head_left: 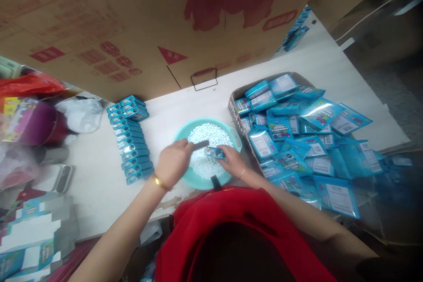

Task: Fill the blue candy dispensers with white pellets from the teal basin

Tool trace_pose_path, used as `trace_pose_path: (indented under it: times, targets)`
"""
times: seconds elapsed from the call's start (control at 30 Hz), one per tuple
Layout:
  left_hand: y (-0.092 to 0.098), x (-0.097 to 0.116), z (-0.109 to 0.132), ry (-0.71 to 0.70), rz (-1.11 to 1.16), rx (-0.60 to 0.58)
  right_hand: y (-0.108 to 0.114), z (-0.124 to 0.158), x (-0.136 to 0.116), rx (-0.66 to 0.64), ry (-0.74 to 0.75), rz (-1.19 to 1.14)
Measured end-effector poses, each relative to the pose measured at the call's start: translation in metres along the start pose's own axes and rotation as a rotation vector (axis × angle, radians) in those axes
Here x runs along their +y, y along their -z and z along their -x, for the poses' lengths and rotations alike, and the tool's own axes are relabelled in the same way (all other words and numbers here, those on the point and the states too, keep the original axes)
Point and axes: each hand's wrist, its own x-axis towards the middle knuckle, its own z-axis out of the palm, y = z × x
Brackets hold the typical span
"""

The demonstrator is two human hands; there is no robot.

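Observation:
My left hand [175, 163], with a gold band at its wrist, is closed around a dark, narrow, flat tool [200, 144]. That tool's tip points right, over a turquoise basin [181, 134] of small white candies [209, 169]. In my right hand [233, 161] is a small blue box [214, 153], gripped between the fingers just above the candies. The tool's tip is close to the box; whether they touch I cannot tell. Left of the basin, small blue boxes [134, 141] stand in a long row on the white table [165, 114].
A shallow carton [238, 116] heaped with blue packets [297, 141] sits to the right. The large brown cardboard box [139, 31] walls off the back. Flattened blue-and-white cartons [36, 233], a white device [54, 178] and a purple container [42, 122] lie at the left.

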Motion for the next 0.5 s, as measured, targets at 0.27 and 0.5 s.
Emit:
trace_pose_path:
  times: [0.27, 0.5]
  targets:
    - [-0.163, -0.014, -0.062, 0.131, 0.485, -0.09, 0.022, 0.009, -0.007, 0.04, -0.074, -0.06]
    - [-0.188, 0.009, -0.074, 0.05, 0.737, 0.02, 0.024, 0.02, -0.009, -0.04, -0.05, -0.08]
